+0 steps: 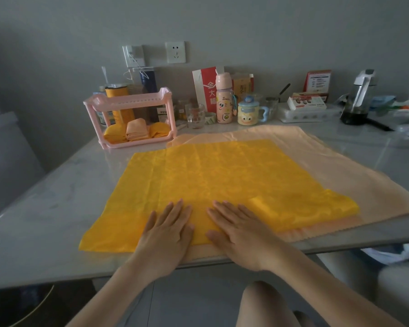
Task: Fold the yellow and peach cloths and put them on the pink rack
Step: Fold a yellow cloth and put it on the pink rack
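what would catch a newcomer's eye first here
The bright yellow cloth, spread flat centre frame over a larger peach cloth, with the left hand and right hand pressed flat on its near edge. Then the pink rack at back left, its lower shelf holding folded cloths in yellow and peach.

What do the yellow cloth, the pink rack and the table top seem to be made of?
Yellow cloth: probably thin woven fabric, slightly shiny, with fold creases. Pink rack: likely moulded plastic, with a slotted shelf. Table top: glossy, pale veined surface, perhaps marble or an imitation; it reflects light.
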Demonstrator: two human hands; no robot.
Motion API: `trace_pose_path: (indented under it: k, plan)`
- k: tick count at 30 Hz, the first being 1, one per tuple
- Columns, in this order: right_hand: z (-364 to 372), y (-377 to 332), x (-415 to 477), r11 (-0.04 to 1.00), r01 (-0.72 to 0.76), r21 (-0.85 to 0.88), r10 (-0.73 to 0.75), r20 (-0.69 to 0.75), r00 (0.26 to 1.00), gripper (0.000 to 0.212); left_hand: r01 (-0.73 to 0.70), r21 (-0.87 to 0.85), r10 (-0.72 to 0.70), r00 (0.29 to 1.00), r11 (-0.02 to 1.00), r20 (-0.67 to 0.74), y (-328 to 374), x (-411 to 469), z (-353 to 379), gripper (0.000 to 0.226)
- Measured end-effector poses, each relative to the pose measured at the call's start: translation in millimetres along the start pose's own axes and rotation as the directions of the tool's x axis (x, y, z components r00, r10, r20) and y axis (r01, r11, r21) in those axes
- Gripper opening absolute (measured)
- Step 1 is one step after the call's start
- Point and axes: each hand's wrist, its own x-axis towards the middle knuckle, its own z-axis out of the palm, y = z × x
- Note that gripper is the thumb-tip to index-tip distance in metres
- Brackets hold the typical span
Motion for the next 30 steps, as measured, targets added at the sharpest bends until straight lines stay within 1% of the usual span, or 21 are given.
trace_pose_path:
  k: [1, 3, 5, 8, 13, 18, 21, 23, 24, 25, 26, 27, 28, 29, 30]
  plan:
    - [-2, 1, -2, 1.000, -0.007, -0.014, 0.007, 0.009, 1.000, 0.106, 0.011, 0.019, -0.011, 1.000, 1.000, 0.006, -3, -2, 0, 0.132]
    - [-2, 7, -5, 1.000, -0.020, -0.017, 0.021, 0.002, 1.000, 0.106, 0.041, 0.034, -0.041, 0.999, 0.999, 0.003, -11, -9, -1, 0.129]
    - [-3, 14, -9, 1.000, -0.019, -0.023, 0.019, -0.001, 1.000, 0.106, 0.069, 0.021, -0.069, 0.998, 0.997, -0.012, -21, -14, -3, 0.118]
    - [-6, 30, -17, 0.999, -0.030, -0.041, 0.030, 0.017, 0.999, 0.115, 0.082, 0.022, -0.082, 0.996, 0.996, 0.032, -35, -23, -7, 0.108]
    - [-16, 62, -40, 0.993, -0.116, -0.030, 0.117, 0.039, 0.992, 0.125, 0.106, 0.062, -0.111, 0.991, 0.992, 0.079, -57, -36, -12, 0.110]
    - [-29, 90, -58, 0.983, -0.182, -0.004, 0.182, 0.079, 0.980, 0.132, 0.064, 0.098, -0.079, 0.986, 0.993, 0.150, -82, -47, -23, 0.119]
    - [-39, 101, -67, 0.973, -0.224, 0.048, 0.217, 0.118, 0.969, 0.135, 0.096, -0.018, -0.091, 0.978, 0.995, 0.188, -91, -51, -34, 0.121]
    - [-43, 107, -67, 0.967, -0.232, 0.109, 0.217, 0.136, 0.967, 0.135, 0.102, -0.033, -0.092, 0.969, 0.994, 0.230, -92, -51, -40, 0.128]
    - [-46, 108, -67, 0.959, -0.239, 0.151, 0.220, 0.132, 0.967, 0.131, 0.095, -0.005, -0.091, 0.963, 0.995, 0.253, -90, -49, -44, 0.131]
    - [-47, 108, -67, 0.952, -0.237, 0.193, 0.215, 0.129, 0.968, 0.120, 0.091, 0.032, -0.096, 0.959, 0.995, 0.267, -88, -47, -47, 0.134]
    - [-48, 109, -67, 0.946, -0.234, 0.223, 0.212, 0.122, 0.970, 0.102, 0.083, 0.084, -0.102, 0.959, 0.993, 0.265, -88, -44, -49, 0.134]
    - [-49, 111, -67, 0.943, -0.236, 0.234, 0.218, 0.100, 0.971, 0.079, 0.070, 0.131, -0.101, 0.963, 0.989, 0.248, -90, -40, -50, 0.127]
    - [-49, 113, -68, 0.944, -0.232, 0.236, 0.224, 0.058, 0.973, 0.062, 0.067, 0.150, -0.098, 0.972, 0.986, 0.212, -94, -37, -50, 0.109]
    - [-49, 116, -68, 0.948, -0.227, 0.225, 0.230, 0.010, 0.973, 0.056, 0.073, 0.127, -0.093, 0.983, 0.989, 0.156, -99, -33, -48, 0.085]
    - [-47, 119, -68, 0.952, -0.235, 0.199, 0.246, -0.036, 0.969, 0.054, 0.081, 0.073, -0.087, 0.993, 0.994, 0.083, -104, -30, -46, 0.062]
